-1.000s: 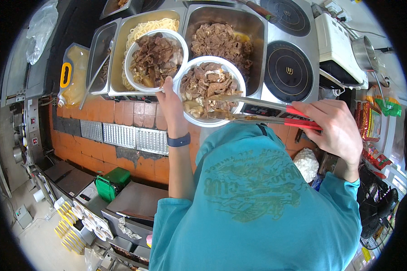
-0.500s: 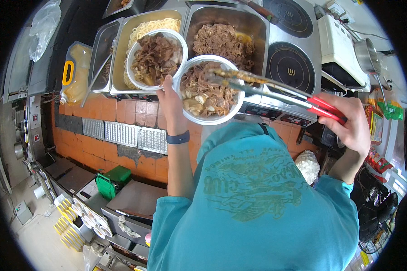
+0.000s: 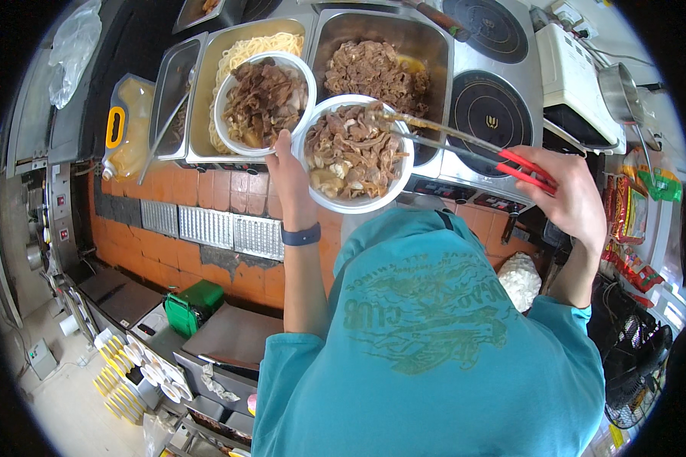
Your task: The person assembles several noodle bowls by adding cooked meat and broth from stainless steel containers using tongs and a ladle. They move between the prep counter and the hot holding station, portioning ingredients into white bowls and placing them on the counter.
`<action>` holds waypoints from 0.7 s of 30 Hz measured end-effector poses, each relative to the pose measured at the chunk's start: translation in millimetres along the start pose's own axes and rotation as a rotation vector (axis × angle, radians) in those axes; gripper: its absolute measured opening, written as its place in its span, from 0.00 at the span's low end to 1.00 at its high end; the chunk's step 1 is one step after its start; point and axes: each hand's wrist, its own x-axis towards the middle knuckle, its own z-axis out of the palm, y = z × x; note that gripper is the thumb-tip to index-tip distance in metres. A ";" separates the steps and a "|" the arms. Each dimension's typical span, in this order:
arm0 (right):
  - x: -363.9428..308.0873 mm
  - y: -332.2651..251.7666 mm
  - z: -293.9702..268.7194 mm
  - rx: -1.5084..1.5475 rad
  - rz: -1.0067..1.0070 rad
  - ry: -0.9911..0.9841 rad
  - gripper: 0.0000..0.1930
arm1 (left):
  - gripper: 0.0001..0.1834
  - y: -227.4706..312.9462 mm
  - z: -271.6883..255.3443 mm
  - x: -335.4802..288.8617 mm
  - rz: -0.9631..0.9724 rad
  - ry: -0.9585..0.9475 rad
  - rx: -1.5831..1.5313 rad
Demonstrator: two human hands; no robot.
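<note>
My left hand [image 3: 290, 177] is closed at the near rims of two round white bowls, its thumb up between them and the other fingers hidden beneath. The left bowl [image 3: 221, 97], heaped with sliced cooked meat [image 3: 262, 103], is held over a steel pan of noodles. Meat slices and pale pieces [image 3: 347, 152] fill the right bowl [image 3: 405, 169], in front of a pan of meat. My right hand [image 3: 565, 196] grips red-handled metal tongs [image 3: 465, 141]. Their sauce-coated tips are at the far right rim of the right bowl, by the meat.
Noodles [image 3: 263, 47] lie in the left steel pan; cooked meat [image 3: 373, 72] is in the larger pan [image 3: 440, 46]. Two black round hobs [image 3: 490, 114] are to the right, beside a white appliance [image 3: 575, 76]. A yellow-handled jug [image 3: 129, 122] stands left. Orange tiles [image 3: 229, 186] cover the floor.
My right hand and the tongs have drawn back slightly left and down, with the tips moving from over the right bowl's meat toward its far right rim. My left hand stays nearly still.
</note>
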 end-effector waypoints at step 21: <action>112.0 24.8 80.6 -0.142 0.052 -0.063 0.24 | 0.28 17.0 2.6 -25.5 0.036 0.024 -0.040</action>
